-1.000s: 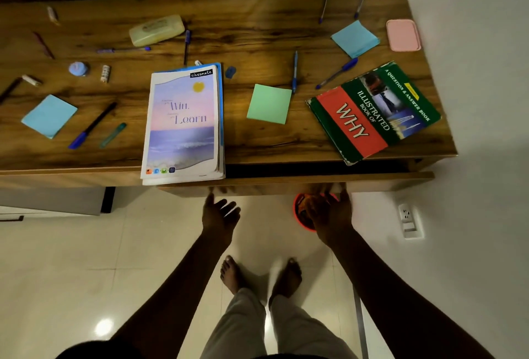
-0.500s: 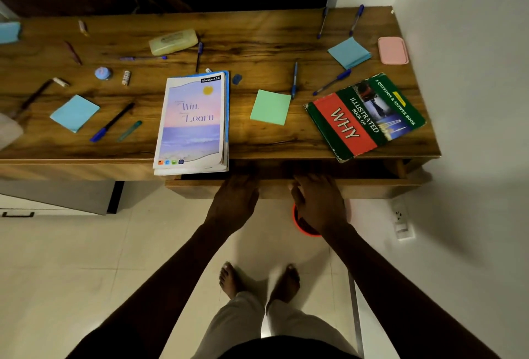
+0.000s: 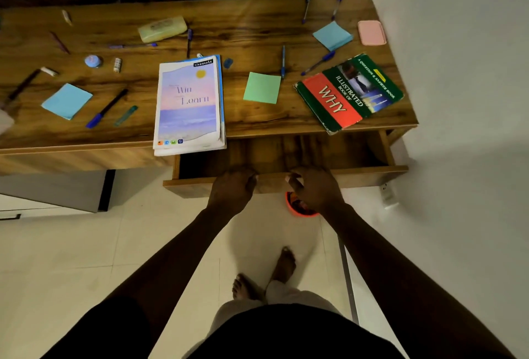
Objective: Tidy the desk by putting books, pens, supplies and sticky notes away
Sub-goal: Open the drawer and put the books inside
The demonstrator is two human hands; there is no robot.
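Both hands are on the drawer (image 3: 366,174) at lower centre, and it stands partway out from under the desk (image 3: 257,29), its inside dark and, as far as I can tell, bare. The left hand (image 3: 233,187) and the right hand (image 3: 313,190) sit side by side at the middle of the front panel, fingers curled over its top edge. That is a two-handed grip, likely so the wide drawer slides straight. Just above, the Win Learn notebook (image 3: 189,104) overhangs the desk's front edge above the drawer's left end, so it looks an easy first drop. At centre right the WHY book (image 3: 347,92) lies askew, one corner over the edge. Between the two lies a green sticky note (image 3: 262,88). Further out, a blue sticky pad (image 3: 67,101) lies at centre left and another blue pad (image 3: 332,35) at upper right, beside a pink case (image 3: 371,32). A black pen (image 3: 106,108) and a yellowish pencil case (image 3: 162,28) wait on the left. Nothing looks put away yet, so I'd call this the opening step.
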